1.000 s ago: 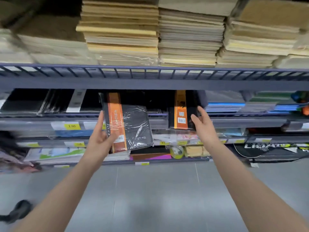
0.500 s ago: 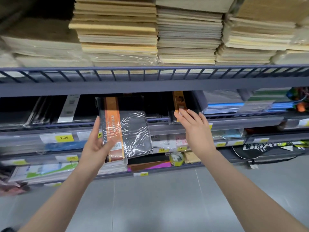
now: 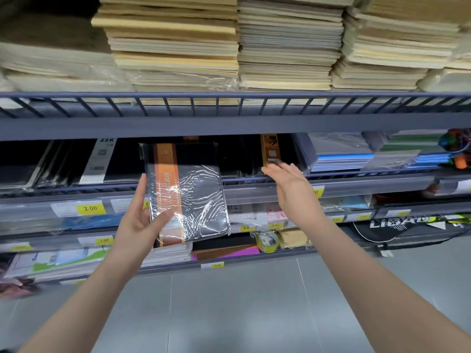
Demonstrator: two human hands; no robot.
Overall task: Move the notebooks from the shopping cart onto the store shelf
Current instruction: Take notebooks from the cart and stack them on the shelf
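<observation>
My left hand holds a black notebook wrapped in shiny plastic with an orange band, upright in front of the middle shelf. Thumb lies on the cover, fingers behind its left edge. A second black notebook with an orange band stands on that shelf, pushed in among dark notebooks. My right hand is just below it, fingers straight, fingertips touching its lower edge. The shopping cart is out of sight.
Tall stacks of cream paper pads fill the top wire shelf. Blue-edged books lie right of the notebooks. Lower shelves hold price tags, tape and coloured paper. Grey floor lies below.
My right hand let go of the second notebook after pushing it into the shelf and has lowered slightly. The left hand keeps its notebook raised at the shelf front.
</observation>
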